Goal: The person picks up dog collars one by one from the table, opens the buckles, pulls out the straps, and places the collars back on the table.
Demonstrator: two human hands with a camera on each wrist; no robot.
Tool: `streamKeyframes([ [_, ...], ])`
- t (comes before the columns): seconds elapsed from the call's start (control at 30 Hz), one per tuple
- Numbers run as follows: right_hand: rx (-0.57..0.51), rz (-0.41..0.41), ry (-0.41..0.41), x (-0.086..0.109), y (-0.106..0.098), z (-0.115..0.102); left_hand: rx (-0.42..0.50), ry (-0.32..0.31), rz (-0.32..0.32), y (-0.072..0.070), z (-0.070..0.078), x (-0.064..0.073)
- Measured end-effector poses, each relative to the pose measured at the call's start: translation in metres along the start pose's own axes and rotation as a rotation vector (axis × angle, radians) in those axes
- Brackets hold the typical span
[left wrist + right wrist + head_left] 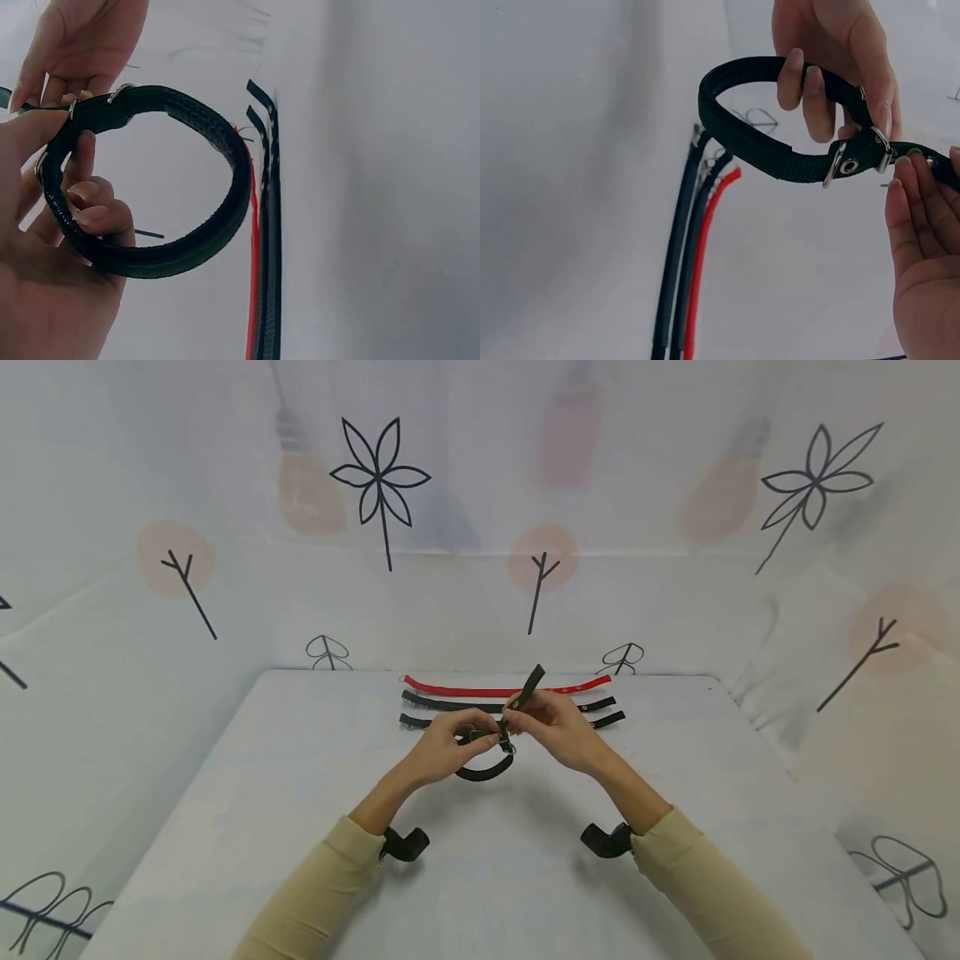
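Observation:
A dark green collar [750, 150] is bent into a loop in the air above the table, its strap end run through a metal buckle [883, 150]. My left hand [448, 747] grips the loop by the buckle, fingers curled round the band, as the left wrist view shows. With thumb and fingers my right hand [558, 731] pinches the free strap end, which points up and away in the head view. An eyelet [849, 166] and a metal ring show on the band near the buckle.
Beyond the hands, a red collar [480, 692] and two dark collars [450, 702] lie straight, side by side, on the white table [300, 760]. A white cloth with printed plants hangs behind. A black wrist device [405, 845] sits at each sleeve.

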State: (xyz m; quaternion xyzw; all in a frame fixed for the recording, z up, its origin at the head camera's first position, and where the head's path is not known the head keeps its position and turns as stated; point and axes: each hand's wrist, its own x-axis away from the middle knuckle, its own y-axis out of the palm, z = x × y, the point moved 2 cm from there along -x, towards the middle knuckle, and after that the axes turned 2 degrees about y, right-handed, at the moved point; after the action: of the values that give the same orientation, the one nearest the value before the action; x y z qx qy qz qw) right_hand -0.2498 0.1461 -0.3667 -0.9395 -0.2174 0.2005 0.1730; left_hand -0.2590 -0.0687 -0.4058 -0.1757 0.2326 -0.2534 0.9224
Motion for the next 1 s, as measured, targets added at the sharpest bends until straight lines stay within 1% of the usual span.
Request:
streamKeyframes([
  [0.1,-0.003,-0.007,-0.011,0.000,0.001,-0.001,0.007,-0.029,-0.037,0.000,0.002,-0.002],
  [0.2,-0.001,-0.012,-0.016,-0.001,0.000,-0.003,0.011,-0.044,-0.070,0.001,0.004,-0.003],
  [0.37,0.006,-0.005,-0.019,-0.001,-0.001,-0.005,0.004,-0.034,-0.096,0.002,0.008,-0.004],
  [0.5,0.001,0.004,-0.021,-0.001,-0.003,-0.005,0.006,-0.019,-0.075,0.002,0.007,-0.003],
  [0.73,-0.043,0.063,0.000,0.004,-0.010,-0.002,0.043,-0.016,-0.010,-0.001,0.005,-0.002],
  [0.9,-0.055,0.055,-0.013,0.004,-0.013,-0.002,0.059,-0.022,0.008,-0.001,0.002,-0.001],
  [1.0,-0.050,0.052,-0.004,0.003,-0.012,-0.004,0.069,-0.022,0.012,0.001,0.001,0.000],
])
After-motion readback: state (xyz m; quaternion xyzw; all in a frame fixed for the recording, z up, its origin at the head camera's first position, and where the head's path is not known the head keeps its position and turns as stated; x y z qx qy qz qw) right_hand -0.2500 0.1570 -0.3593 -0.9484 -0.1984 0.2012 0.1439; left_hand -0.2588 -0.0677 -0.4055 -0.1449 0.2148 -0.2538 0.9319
